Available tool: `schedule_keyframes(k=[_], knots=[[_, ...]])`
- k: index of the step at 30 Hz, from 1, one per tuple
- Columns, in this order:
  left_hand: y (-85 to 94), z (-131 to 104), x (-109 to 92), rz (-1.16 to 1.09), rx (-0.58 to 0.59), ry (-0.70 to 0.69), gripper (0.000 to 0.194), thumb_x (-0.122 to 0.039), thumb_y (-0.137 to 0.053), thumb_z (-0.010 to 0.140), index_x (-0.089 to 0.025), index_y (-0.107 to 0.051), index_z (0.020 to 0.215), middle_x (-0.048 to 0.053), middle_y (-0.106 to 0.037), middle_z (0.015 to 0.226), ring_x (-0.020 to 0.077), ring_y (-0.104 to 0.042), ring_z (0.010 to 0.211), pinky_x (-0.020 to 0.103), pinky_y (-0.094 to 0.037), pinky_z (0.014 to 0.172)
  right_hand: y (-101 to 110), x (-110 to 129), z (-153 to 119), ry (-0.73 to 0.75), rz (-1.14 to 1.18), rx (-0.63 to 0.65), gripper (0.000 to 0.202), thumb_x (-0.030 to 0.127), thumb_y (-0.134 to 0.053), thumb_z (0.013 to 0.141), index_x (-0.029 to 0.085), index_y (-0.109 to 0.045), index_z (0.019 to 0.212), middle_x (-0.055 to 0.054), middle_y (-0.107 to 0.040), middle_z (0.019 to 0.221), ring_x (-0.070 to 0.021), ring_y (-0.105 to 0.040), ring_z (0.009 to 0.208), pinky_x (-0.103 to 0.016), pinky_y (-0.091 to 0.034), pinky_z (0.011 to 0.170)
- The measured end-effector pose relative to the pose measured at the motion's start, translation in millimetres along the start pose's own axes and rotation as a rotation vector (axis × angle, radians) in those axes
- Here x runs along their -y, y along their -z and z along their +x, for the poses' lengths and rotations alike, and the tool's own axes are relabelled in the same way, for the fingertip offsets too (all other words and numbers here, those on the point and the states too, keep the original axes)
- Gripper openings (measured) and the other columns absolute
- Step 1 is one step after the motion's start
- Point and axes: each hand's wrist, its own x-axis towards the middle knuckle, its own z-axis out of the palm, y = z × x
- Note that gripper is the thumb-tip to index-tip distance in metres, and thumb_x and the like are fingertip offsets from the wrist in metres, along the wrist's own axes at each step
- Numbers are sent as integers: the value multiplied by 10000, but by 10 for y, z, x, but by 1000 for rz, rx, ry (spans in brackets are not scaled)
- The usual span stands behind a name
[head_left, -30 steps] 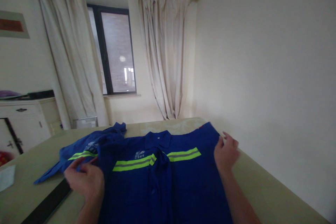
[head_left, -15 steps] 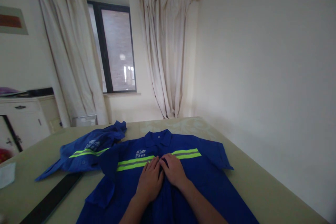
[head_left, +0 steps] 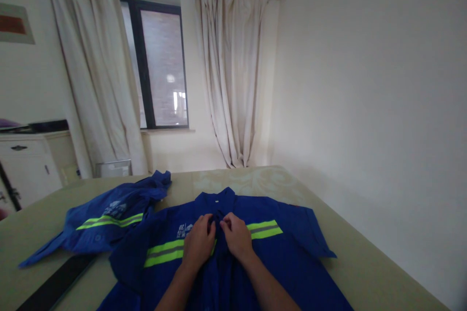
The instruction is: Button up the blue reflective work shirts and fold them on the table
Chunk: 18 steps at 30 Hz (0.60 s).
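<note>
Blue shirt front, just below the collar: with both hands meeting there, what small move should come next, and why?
Probably fasten the top button. Both the left hand and right hand pinch the placket of the blue shirt, which lies flat on the table with its collar spread, so the front looks ready to be closed.

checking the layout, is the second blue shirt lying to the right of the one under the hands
No, the crumpled second blue work shirt with a yellow-green stripe lies left of the spread blue shirt that both hands touch.
</note>
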Motion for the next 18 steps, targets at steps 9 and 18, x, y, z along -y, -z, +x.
schedule_keyframes(k=[9,18], knots=[[-55,72,101,-311,46,-90,302,-377,-447,972,-236,-691,1081,54,-730,974,215,-666,908,298,-450,809,32,74,-37,166,136,-93,208,319,-449,984,236,-585,851,-3,-659,786,-179,-613,724,-272,-373,667],[12,89,90,-390,79,-44,387,-511,-399,980,-253,-675,895,-6,-729,809,188,-669,778,261,-434,718,-20,7,28,171,295,-26,179,344,-501,941,231,-601,844,8,-652,741,-173,-606,683,-262,-416,653]])
